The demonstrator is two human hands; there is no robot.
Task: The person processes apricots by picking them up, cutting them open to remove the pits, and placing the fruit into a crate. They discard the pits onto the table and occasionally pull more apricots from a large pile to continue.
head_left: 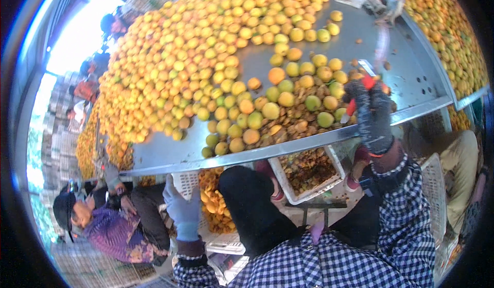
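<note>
My right hand (371,114), in a dark grey glove, is closed around a red-handled tool (368,81) with a flat silvery end, above the near right part of the metal table (309,143). Just left of it lie loose greenish-yellow citrus fruits (270,110) and a heap of brown peel scraps (295,119). My left hand (181,205), in a pale blue-grey glove, hangs below the table's edge with thumb and fingers apart and nothing visible in it. Next to that hand is a white crate (226,244) with orange pieces (213,200), perhaps peel.
A large fruit pile (206,46) covers the table's far left; another fills the neighbouring table (445,36). Under the edge, between my knees, stands a white bin (337,177) of scraps. A co-worker (118,226) sits at left; another person's leg (455,159) is at right.
</note>
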